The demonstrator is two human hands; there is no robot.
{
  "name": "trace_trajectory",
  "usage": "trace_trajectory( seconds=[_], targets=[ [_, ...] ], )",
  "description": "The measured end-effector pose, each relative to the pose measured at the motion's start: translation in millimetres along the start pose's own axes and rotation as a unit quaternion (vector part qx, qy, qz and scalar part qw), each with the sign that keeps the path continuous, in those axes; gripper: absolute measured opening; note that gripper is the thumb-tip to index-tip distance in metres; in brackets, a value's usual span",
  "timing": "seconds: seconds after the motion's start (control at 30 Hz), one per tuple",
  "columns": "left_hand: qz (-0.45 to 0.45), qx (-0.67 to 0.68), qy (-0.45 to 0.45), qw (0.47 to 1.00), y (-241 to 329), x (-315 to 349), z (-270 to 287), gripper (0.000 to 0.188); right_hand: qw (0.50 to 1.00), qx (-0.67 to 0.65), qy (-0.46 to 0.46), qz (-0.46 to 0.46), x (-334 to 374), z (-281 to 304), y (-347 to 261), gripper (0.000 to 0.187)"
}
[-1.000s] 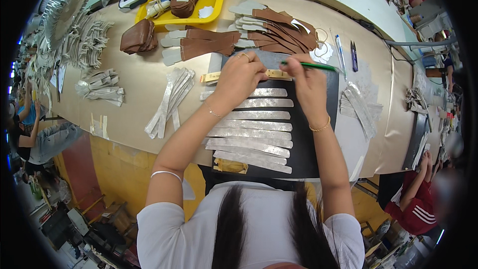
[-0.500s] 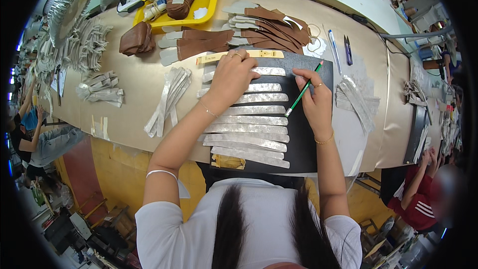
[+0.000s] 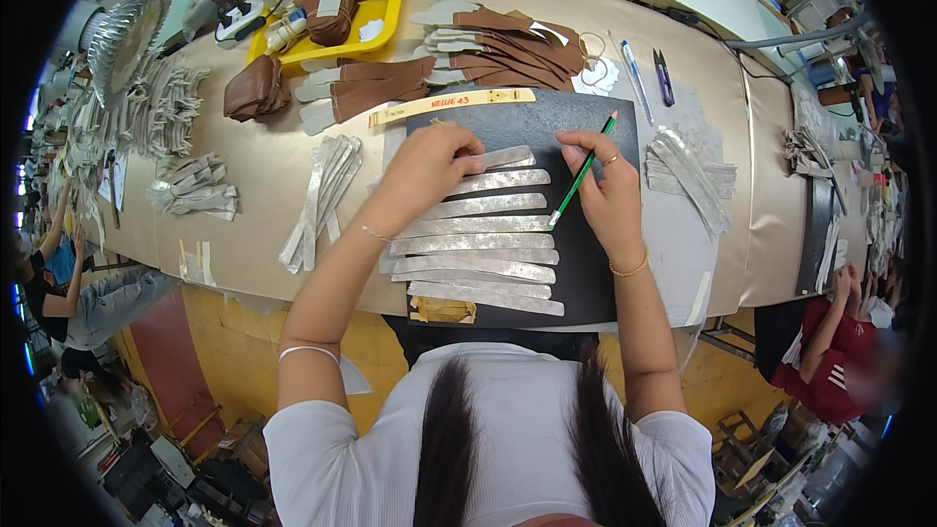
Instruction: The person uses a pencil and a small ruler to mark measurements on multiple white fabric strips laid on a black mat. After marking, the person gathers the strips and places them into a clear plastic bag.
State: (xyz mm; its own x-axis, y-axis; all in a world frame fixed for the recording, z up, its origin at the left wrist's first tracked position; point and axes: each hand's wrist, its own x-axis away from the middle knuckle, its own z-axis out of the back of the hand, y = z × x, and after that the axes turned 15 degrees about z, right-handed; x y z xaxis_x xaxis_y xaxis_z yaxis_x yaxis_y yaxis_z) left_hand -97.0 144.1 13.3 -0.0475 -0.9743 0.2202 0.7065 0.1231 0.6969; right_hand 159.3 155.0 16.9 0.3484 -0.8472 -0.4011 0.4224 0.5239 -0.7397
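My left hand [image 3: 436, 164] pinches the left end of a pale grey, silvery strip [image 3: 510, 156] at the top of a row. That strip is slightly tilted; my fingers hide its end. Below it several similar strips [image 3: 478, 243] lie roughly side by side on a black board [image 3: 595, 273]. My right hand [image 3: 607, 190] is closed on a green pencil [image 3: 586, 174], its tip pointing up and its butt end by the strips' right ends. Beyond my left hand, a yellow, ruler-like strip [image 3: 488, 100] with red writing lies along the board's far edge.
Brown and grey leather-like pieces [image 3: 517, 49] lie fanned beyond the board, near a yellow tray [image 3: 395, 0]. Grey strip bundles [image 3: 322, 195] sit left, with more strips [image 3: 688, 176] right. A pen [image 3: 634, 78] and dark thread snips [image 3: 663, 78] lie far right. Co-workers sit at both sides.
My left hand has drawn back from the yellow strip toward me, and the top grey strip has shifted nearer and tilted. The pencil stays in my right hand. The whole view has shifted slightly.
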Motion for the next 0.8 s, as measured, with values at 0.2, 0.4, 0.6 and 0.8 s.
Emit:
trace_trajectory(
  seconds=[0.2, 0.4, 0.6, 0.8],
  targets=[
    [-0.02, -0.063, 0.064, 0.996, -7, 4, -15, 0.02, 1.0, -0.007, -0.002, -0.013, 6, 1, -4, 0.017],
    [0.017, -0.051, 0.019, 0.998, -3, 0, -9, 0.018, 1.0, -0.005, 0.027, -0.002, 12, 3, -4, 0.014],
    [0.022, -0.092, -0.004, 0.996, 7, -1, -5, 0.017, 0.999, -0.019, 0.029, -0.007, 17, 6, 1, 0.014],
    [0.075, -0.02, -0.105, 0.991, 18, -1, 18, 0.023, 0.999, -0.009, 0.032, -0.034, 23, 16, 1, 0.014]
  ],
)
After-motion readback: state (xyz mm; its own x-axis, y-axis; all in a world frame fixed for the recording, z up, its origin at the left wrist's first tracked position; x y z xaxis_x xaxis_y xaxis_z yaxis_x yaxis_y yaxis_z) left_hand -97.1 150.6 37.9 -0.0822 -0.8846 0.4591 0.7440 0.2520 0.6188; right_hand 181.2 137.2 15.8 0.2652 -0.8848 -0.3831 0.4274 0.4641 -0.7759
